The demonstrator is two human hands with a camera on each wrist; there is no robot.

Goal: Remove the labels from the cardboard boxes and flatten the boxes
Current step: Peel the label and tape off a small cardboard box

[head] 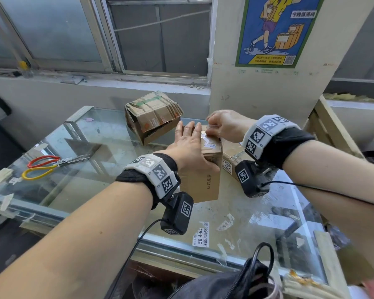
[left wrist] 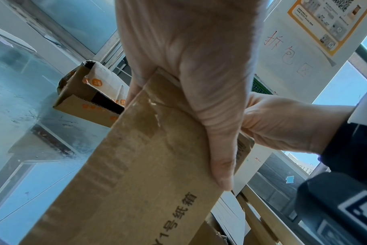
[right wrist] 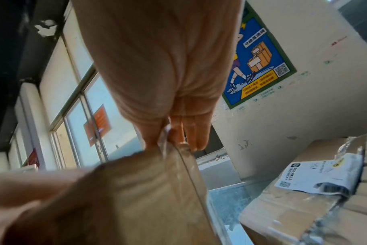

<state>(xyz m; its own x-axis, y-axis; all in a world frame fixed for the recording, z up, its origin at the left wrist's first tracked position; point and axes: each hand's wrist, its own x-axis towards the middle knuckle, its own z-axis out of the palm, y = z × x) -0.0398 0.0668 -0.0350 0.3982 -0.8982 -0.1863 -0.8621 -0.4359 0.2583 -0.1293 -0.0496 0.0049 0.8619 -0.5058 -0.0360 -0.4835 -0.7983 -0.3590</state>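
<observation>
Steadying the box (head: 205,169) on the glass table (head: 257,216): left hand (head: 190,145) flat on top, thumb down the side. Right hand (head: 222,126) pinches clear tape (right wrist: 170,142) at the far top edge.

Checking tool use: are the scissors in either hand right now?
No: the scissors lie on the glass counter, away from both hands.
</observation>
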